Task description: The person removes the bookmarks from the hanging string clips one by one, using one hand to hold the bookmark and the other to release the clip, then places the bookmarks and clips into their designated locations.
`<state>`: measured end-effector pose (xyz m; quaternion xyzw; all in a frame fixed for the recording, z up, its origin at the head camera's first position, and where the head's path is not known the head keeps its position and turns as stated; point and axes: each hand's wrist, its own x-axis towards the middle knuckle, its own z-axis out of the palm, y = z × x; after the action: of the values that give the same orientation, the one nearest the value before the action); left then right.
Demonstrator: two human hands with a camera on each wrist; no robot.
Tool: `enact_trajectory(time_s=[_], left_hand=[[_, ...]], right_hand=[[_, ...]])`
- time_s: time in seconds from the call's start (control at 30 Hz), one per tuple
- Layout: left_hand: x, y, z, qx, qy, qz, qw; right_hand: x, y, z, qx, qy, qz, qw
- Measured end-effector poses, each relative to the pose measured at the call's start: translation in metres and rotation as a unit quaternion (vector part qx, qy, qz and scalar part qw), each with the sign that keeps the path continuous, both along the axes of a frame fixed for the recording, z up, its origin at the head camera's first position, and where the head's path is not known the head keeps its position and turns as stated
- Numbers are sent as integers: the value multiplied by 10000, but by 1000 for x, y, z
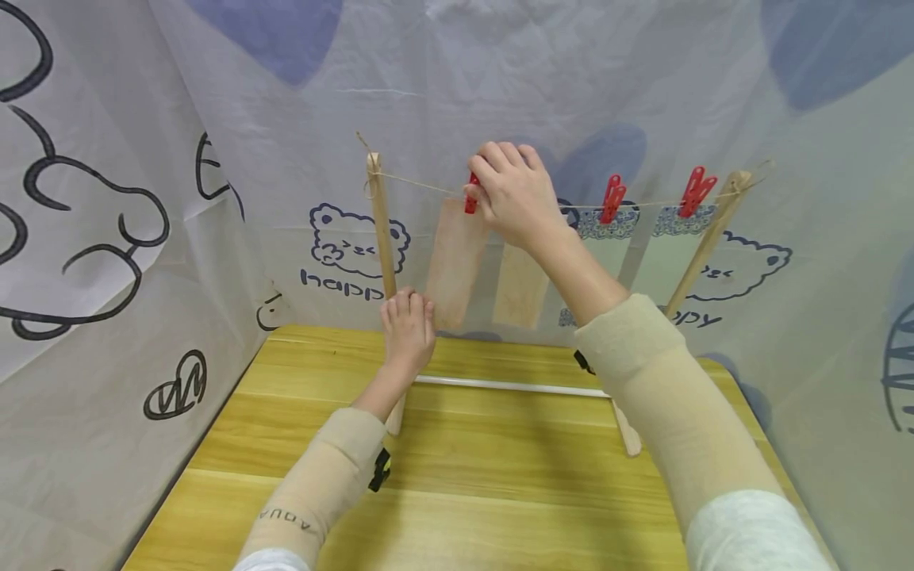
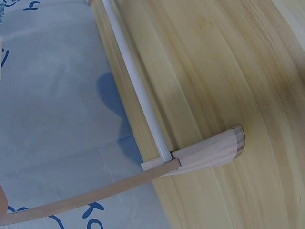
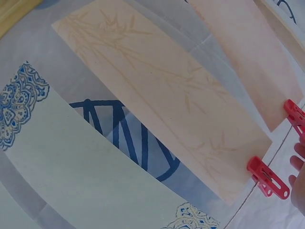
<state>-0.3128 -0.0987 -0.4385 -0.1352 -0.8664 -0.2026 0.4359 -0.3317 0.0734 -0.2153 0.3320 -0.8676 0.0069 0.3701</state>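
Note:
My left hand (image 1: 409, 329) grips the left wooden post (image 1: 383, 230) low down; in the left wrist view only a sliver of finger shows beside that post (image 2: 95, 193). Up at the string (image 1: 417, 184), my right hand (image 1: 517, 194) pinches a red clothespin (image 1: 470, 205) at the top of a pinkish paper strip (image 1: 453, 270). The strip hangs down from the string. Beside it a beige strip with a bamboo print (image 3: 157, 95) hangs from another red clothespin (image 3: 267, 176), which my right hand covers in the head view.
Two pale green strips with blue patterned ends hang farther right from red clothespins (image 1: 612, 198). The string runs to the right wooden post (image 1: 703, 246). A white rod (image 1: 507, 386) joins the posts' wooden feet on the wood-grain table (image 1: 500, 460). Printed cloth (image 1: 443, 95) stands behind.

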Motion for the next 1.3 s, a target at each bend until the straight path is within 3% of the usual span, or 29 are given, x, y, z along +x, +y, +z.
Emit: enact_trajectory(time_s=[0.73,1.3], left_hand=[[0,-4,0,-139,383,-227,9989],[1,-7,1,-165,613,-182,9978]], right_hand=[[-2,-1,-2,-376,377,277,9982],[-1,1,0,-809,780,389,9929]])
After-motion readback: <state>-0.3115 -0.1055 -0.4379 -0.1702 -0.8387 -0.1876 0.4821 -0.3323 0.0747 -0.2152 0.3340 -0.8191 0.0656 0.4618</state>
